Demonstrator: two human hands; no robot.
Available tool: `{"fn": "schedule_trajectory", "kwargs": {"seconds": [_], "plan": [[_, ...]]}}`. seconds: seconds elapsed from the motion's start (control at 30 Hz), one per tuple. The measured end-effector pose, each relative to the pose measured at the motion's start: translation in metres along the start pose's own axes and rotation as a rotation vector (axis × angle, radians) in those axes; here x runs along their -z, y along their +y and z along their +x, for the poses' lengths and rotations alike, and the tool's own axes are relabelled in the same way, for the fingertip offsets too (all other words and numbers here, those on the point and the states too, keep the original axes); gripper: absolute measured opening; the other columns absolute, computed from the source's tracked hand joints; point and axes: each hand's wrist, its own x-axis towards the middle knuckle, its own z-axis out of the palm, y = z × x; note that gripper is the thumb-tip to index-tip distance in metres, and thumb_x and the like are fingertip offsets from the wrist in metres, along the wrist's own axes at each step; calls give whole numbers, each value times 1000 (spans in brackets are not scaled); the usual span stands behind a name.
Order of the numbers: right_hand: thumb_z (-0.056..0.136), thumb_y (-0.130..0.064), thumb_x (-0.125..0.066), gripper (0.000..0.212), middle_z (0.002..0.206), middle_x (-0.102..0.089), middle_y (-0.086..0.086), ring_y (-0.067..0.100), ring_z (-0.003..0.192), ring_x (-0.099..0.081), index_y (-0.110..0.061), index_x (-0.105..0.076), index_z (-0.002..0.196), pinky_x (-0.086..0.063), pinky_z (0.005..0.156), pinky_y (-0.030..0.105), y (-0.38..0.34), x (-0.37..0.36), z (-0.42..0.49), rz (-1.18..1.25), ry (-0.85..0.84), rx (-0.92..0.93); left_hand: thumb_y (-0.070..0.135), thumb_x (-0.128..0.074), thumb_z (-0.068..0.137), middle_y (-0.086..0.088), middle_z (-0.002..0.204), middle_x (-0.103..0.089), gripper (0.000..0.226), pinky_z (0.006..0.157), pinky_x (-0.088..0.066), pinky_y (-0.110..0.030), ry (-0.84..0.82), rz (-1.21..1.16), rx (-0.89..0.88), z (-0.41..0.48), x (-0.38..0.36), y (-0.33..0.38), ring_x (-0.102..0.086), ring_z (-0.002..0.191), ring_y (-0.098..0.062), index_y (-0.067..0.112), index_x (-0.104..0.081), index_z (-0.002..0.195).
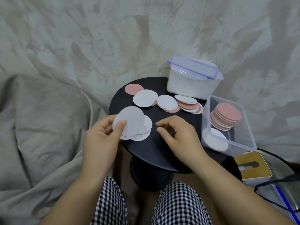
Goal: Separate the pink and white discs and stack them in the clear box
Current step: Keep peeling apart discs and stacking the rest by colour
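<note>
My left hand [102, 135] grips a fanned bunch of white discs [133, 124] by its left edge, thumb on top, just over the round black table [155, 148]. A short way to the right, my right hand [177, 135] hovers over the table with curled fingers and holds nothing. More white and pink discs [168, 103] lie overlapping across the table's far side, with a single pink disc [134, 88] at the far left. The clear box [243, 140] at the table's right edge holds a pink stack [226, 116] at the back and a white stack [215, 142] at the front.
A lidded plastic container [193, 78] with white contents stands at the back right of the table. A wooden tissue box [253, 166] and black cables [276, 181] lie low on the right. Beige blanket surrounds the table. My checked trouser knees are below.
</note>
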Motion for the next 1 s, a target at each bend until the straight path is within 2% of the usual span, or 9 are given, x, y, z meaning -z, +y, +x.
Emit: {"fn": "schedule_trajectory", "kwargs": {"seconds": [0.13,0.3,0.47,0.63,0.7,0.77,0.87,0.93,1.0], "plan": [[87,-33,-60,47,143,-39,-9,8,133,-29,-25,-48,132,-21,104,16,-4,-20,24,-182,-224,119,20,-63,87,21,82,-71,14,84,-55,-39,116,8,17,11,20,-3,-69,82,-9,33,-66,82],[89,-38,-57,46,145,-38,-12,5,135,-29,-24,-50,132,-25,109,24,-4,-22,38,-204,-374,125,21,-63,87,18,84,-72,12,81,-55,-32,136,17,15,11,28,-7,-69,82,-8,32,-67,84],[92,-34,-53,28,117,-64,-5,2,113,-50,-16,-65,111,-35,93,15,1,-4,32,-153,-274,111,17,-62,88,19,81,-72,13,68,-55,-16,110,-32,35,12,24,-10,-68,77,-4,29,-66,87],[95,-24,-47,13,84,-63,-9,13,78,-58,-26,-59,89,-45,74,28,3,10,28,-77,-7,17,21,-63,87,11,84,-74,14,81,-55,-39,94,-27,12,12,13,-11,-69,84,-10,34,-67,84],[95,-21,-46,17,78,-63,-4,17,72,-62,-30,-53,81,-47,72,26,1,15,25,23,87,-31,21,-63,87,8,85,-74,13,83,-54,-45,83,-42,6,13,6,-10,-70,85,-13,32,-67,84],[95,-20,-45,20,75,-61,-8,13,61,-62,-30,-51,80,-44,65,14,-4,20,21,122,131,-79,20,-63,87,6,85,-74,11,82,-54,-47,46,-55,11,12,-4,-9,-70,85,-15,30,-67,85],[96,-21,-45,14,75,-60,-5,9,48,-58,-19,-56,87,-41,56,9,-6,20,15,224,154,-161,16,-63,87,7,80,-74,10,76,-57,-37,-68,-115,61,6,-23,-4,-70,80,-12,25,-67,88],[96,-22,-45,15,74,-61,-2,8,46,-55,-16,-57,90,-42,53,12,-4,17,10,240,169,-191,11,-62,87,3,77,-74,9,69,-57,-28,-180,-194,106,-3,-34,0,-71,75,-12,19,-66,89],[96,-23,-45,14,76,-60,-7,4,57,-55,-18,-58,91,-41,57,11,0,15,5,239,198,-188,12,-63,85,0,80,-75,10,73,-57,-32,-262,-197,113,-11,-42,0,-71,78,-15,20,-67,89]]}}
